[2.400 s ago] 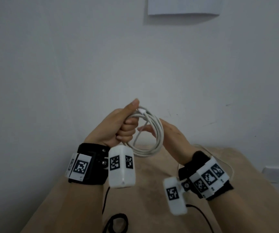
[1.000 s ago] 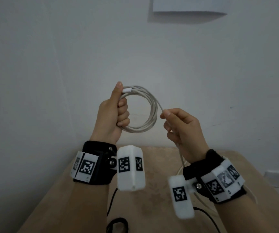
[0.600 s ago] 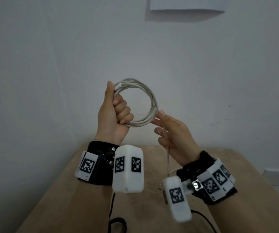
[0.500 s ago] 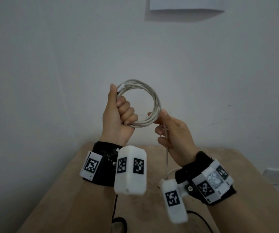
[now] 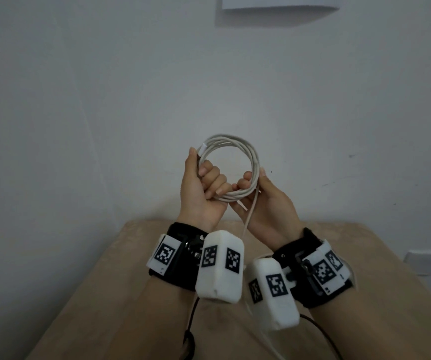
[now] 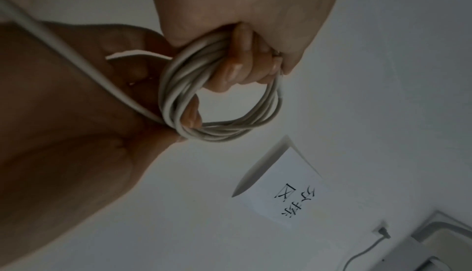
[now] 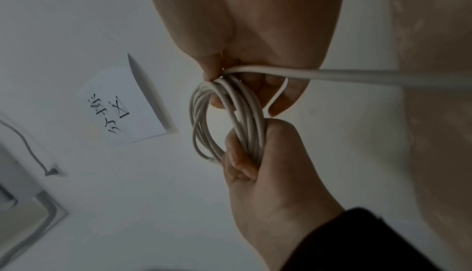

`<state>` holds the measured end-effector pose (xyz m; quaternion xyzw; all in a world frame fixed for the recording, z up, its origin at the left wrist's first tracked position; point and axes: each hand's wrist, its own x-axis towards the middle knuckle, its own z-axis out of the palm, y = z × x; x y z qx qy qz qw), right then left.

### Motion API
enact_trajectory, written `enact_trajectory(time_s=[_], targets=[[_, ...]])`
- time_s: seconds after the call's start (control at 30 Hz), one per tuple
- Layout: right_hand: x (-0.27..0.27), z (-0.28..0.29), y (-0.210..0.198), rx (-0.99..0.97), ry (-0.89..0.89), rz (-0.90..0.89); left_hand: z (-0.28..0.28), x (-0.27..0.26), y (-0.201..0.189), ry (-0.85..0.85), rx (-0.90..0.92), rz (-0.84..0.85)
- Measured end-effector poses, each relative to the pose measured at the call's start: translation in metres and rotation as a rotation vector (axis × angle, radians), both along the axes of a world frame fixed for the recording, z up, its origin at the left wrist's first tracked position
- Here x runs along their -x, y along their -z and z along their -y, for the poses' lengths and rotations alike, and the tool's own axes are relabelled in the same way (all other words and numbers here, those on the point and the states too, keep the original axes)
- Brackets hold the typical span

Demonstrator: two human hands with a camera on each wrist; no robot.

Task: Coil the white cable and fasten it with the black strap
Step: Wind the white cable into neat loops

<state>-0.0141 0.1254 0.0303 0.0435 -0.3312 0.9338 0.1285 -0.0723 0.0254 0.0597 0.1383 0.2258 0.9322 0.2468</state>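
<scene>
The white cable [image 5: 254,162] is wound into a round coil of several turns, held up in front of the wall. My left hand [image 5: 209,183] grips the coil's left side in a fist, thumb up beside the white connector end [image 5: 204,148]. My right hand [image 5: 250,185] pinches the coil's lower right, where the loose tail [image 5: 249,216] drops toward the table. The left wrist view shows the coil [image 6: 222,133] under my curled left fingers [image 6: 240,67]. In the right wrist view the tail [image 7: 357,75] leaves my right fingers sideways beside the coil [image 7: 198,126]. A black loop [image 5: 188,344] lies at the bottom edge; I cannot tell if it is the strap.
A tan table [image 5: 131,281] lies below my forearms, against a plain white wall. A paper note [image 5: 279,3] hangs high on the wall and a socket plate [image 5: 422,261] sits low at the right. Black wires [image 5: 320,331] trail from the wrist units.
Both hands have come down a little. My right hand has moved in from beside the coil to pinch it at the lower right, laying the tail against the turns. The left grip is unchanged.
</scene>
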Motion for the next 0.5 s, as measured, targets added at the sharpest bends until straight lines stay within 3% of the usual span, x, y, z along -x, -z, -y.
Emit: enact_trajectory(time_s=[0.33,0.5], targets=[[0.005,-0.004,0.006,-0.034,0.002,-0.021,-0.01,0.005,0.014,0.082,-0.058,0.098],[0.004,-0.008,0.005,0.023,0.006,-0.032,-0.01,0.006,0.017,0.097,0.004,0.079]])
